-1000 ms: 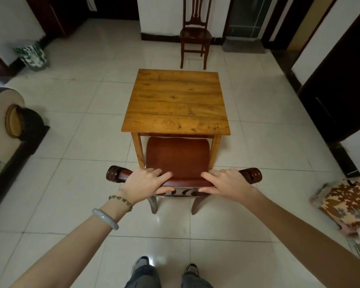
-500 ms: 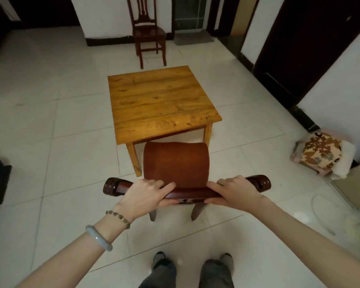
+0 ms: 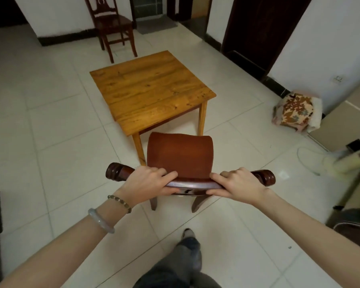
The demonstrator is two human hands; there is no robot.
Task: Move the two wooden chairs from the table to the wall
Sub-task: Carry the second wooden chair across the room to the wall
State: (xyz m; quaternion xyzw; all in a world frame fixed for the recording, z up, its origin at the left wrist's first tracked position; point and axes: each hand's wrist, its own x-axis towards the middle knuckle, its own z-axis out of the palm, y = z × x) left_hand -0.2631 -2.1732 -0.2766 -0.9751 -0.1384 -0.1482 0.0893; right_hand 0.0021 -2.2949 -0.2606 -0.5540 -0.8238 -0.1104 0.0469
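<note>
A dark red wooden chair [image 3: 180, 154] stands right in front of me, its seat just clear of the near corner of the square wooden table [image 3: 150, 90]. My left hand [image 3: 148, 181] grips the left part of its curved top rail. My right hand [image 3: 239, 183] grips the right part of the same rail. A second dark wooden chair [image 3: 112, 23] stands beyond the table, with its back against the far white wall [image 3: 58, 15].
A patterned cushion [image 3: 295, 110] lies on the tiled floor by the right wall. A dark doorway [image 3: 262, 32] opens at the upper right. A cord and blurred objects [image 3: 341, 161] lie at the right edge. My legs [image 3: 185, 262] show below.
The chair has come out from under the table toward me, and the view has swung so the table sits turned and farther left. Both hands kept their grip on the top rail.
</note>
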